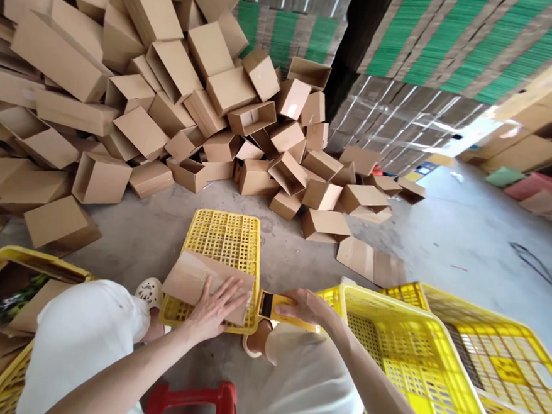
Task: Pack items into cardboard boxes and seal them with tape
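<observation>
My left hand point(217, 307) lies with its fingers spread on a flat piece of brown cardboard point(188, 276), pressing it against the yellow crate point(224, 232). That crate stands on the floor between my feet, its perforated face upward, and the cardboard covers its nearer part. Just right of the crate, my right hand point(304, 307) is wrapped round a yellow tape dispenser point(284, 311). Its black end points left, toward the cardboard, but does not touch it. Part of the dispenser is hidden by my fingers.
A large heap of brown cardboard boxes point(232, 90) fills the floor ahead and left. Yellow crates point(391, 322) stand at my right; another yellow crate point(12, 251) at left holds an open box. A red stool point(191, 403) is below me. Green-striped stacks point(439, 35) rise behind.
</observation>
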Available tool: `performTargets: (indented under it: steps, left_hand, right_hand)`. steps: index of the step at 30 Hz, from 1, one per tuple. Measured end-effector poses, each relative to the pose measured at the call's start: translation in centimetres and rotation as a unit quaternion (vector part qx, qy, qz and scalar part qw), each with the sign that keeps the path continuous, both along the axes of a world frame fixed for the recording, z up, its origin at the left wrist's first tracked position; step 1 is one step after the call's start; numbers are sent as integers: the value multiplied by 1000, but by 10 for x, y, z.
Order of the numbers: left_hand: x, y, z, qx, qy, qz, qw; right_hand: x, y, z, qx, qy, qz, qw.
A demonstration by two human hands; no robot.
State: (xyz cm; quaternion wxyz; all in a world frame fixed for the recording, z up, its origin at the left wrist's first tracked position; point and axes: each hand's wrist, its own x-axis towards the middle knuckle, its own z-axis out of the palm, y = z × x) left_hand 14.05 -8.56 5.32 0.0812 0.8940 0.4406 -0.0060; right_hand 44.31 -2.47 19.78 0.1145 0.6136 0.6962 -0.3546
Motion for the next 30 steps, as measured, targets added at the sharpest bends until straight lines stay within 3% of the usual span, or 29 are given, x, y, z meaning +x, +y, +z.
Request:
performTargets:
  steps: [3, 13, 18, 24, 30]
  left_hand:
    - [3, 0, -2, -2, 9, -12, 1000]
    - [8, 0, 3, -31, 14, 5, 999]
    - [9, 0, 7, -43, 1, 10, 999]
    - [13, -3, 10, -36, 20, 21, 999]
    - [22, -1, 5, -35, 29, 28, 999]
  right_hand:
    - [-9, 0, -5, -31, -4, 24, 999]
    - [-20, 0, -26, -14, -10, 27, 999]
    - [-29, 2, -34, -16, -48, 8, 999]
    - [-57, 4, -57, 9, -138, -47, 989]
    - [-33, 16, -51, 82, -148, -96, 981]
